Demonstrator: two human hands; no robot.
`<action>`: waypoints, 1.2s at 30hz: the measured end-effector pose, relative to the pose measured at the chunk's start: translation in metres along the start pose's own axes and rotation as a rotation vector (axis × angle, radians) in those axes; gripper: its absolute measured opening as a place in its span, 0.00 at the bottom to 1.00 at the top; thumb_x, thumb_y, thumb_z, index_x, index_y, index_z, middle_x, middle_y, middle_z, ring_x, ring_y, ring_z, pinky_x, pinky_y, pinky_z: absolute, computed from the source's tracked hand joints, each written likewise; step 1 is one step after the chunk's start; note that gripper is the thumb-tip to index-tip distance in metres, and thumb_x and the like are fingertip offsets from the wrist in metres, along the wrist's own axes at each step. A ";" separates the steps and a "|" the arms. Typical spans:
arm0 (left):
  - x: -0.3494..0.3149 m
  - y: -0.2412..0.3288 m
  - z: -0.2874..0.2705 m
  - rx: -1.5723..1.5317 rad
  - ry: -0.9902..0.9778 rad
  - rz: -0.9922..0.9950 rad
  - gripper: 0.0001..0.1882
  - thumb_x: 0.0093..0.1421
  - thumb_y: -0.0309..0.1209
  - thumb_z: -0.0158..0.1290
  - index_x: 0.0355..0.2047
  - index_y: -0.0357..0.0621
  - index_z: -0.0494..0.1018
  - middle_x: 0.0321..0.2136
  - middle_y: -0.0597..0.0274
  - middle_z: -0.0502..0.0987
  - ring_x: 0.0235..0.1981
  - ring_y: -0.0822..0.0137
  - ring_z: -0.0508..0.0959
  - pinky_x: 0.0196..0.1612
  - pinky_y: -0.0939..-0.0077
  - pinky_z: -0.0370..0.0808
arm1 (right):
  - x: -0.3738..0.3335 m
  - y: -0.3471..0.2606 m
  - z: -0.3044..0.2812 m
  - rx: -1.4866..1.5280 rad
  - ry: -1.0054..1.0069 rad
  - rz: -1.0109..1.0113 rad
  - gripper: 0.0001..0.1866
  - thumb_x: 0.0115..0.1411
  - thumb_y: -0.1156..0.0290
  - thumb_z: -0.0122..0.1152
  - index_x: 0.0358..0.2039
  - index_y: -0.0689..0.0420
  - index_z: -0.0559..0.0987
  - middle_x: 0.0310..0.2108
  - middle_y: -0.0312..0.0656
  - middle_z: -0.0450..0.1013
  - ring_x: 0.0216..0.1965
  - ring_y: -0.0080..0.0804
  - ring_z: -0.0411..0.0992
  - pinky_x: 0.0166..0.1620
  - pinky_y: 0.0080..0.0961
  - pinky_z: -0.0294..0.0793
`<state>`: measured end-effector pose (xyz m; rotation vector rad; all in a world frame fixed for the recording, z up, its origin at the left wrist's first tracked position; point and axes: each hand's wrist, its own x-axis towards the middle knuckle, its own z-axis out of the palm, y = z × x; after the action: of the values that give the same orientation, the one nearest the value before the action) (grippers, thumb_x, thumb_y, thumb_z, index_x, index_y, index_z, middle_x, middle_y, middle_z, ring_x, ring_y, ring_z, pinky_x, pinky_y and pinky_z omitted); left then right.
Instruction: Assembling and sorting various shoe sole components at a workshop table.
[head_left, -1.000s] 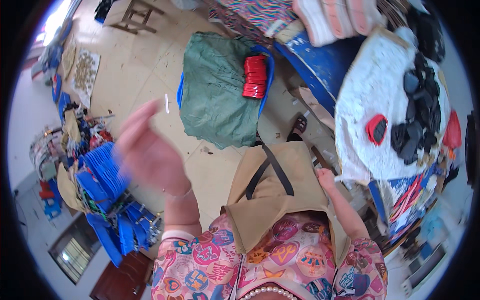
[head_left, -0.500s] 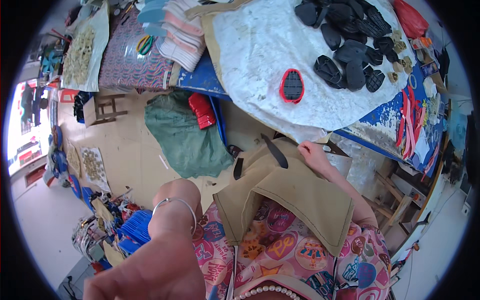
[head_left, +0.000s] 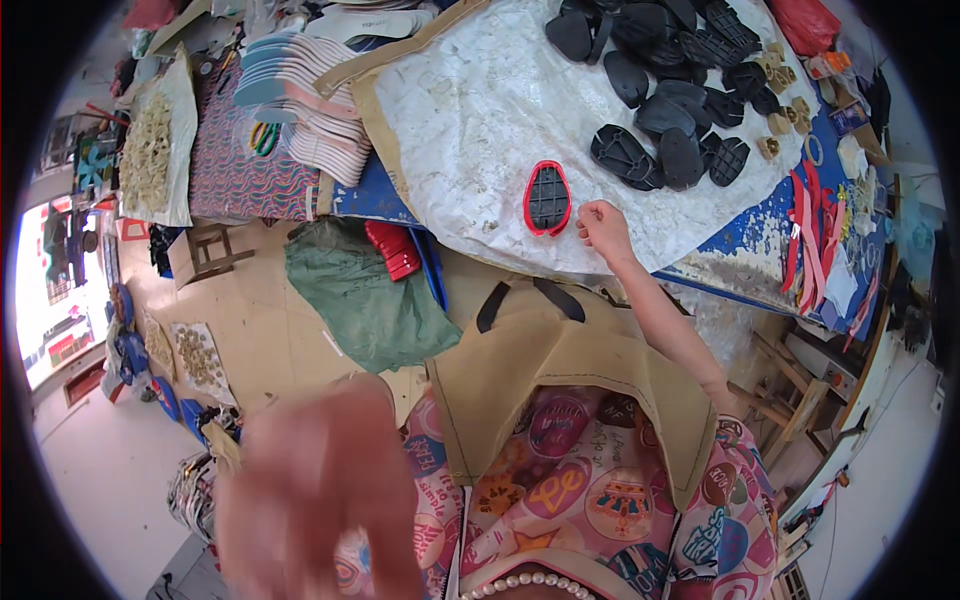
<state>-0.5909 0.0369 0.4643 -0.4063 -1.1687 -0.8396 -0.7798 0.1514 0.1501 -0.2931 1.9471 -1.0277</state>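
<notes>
Close to the camera at lower left, my left hand (head_left: 320, 480) is smeared by motion, so its fingers do not read clearly. My right hand (head_left: 605, 232) is over the front of the white-covered table (head_left: 450, 120), its fingers curled closed with nothing visible in them. Just left of it, apart from the fingers, lies a black treaded shoe sole (head_left: 548, 198) with a red rim. Farther back right is a heap of black shoe soles (head_left: 678, 108). A tan apron (head_left: 590, 350) with dark straps covers my lap.
Stacked pale insoles (head_left: 325, 130) lie at the back left, beside green scissors handles (head_left: 264, 138). Red and pink strips (head_left: 812, 240) hang near the right table edge. Below on the floor are a green cloth (head_left: 370, 300), a red bundle (head_left: 394, 249) and a small wooden stool (head_left: 212, 252).
My right hand has moved from the apron at the table's edge up onto the table, close to the red-rimmed sole. My left hand has shifted and turned near the camera.
</notes>
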 end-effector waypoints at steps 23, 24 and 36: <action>-0.335 -0.088 -0.087 0.924 -0.592 -1.707 0.25 0.60 0.33 0.42 0.58 0.44 0.56 0.34 0.35 0.64 0.35 0.44 0.69 0.44 0.60 0.67 | 0.062 -0.023 0.026 -0.473 0.211 -0.374 0.15 0.56 0.60 0.53 0.24 0.61 0.73 0.21 0.54 0.71 0.25 0.50 0.72 0.29 0.38 0.71; -0.338 -0.089 -0.087 0.980 -0.565 -1.710 0.24 0.60 0.33 0.42 0.56 0.42 0.59 0.33 0.34 0.66 0.35 0.44 0.70 0.43 0.59 0.67 | 0.062 -0.029 0.024 -0.465 0.212 -0.378 0.15 0.56 0.60 0.53 0.24 0.61 0.73 0.21 0.54 0.71 0.25 0.50 0.72 0.29 0.38 0.71; -0.342 -0.105 -0.097 0.853 -0.346 -1.830 0.18 0.60 0.36 0.43 0.45 0.38 0.72 0.29 0.48 0.78 0.31 0.67 0.75 0.37 0.68 0.70 | 0.040 0.031 0.029 -0.080 0.030 -0.193 0.19 0.58 0.58 0.53 0.44 0.58 0.73 0.23 0.37 0.72 0.18 0.21 0.66 0.22 0.19 0.67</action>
<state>-0.6575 0.0287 0.0995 1.5426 -1.9719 -1.6232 -0.7741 0.1322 0.0952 -0.5215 2.0201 -1.0837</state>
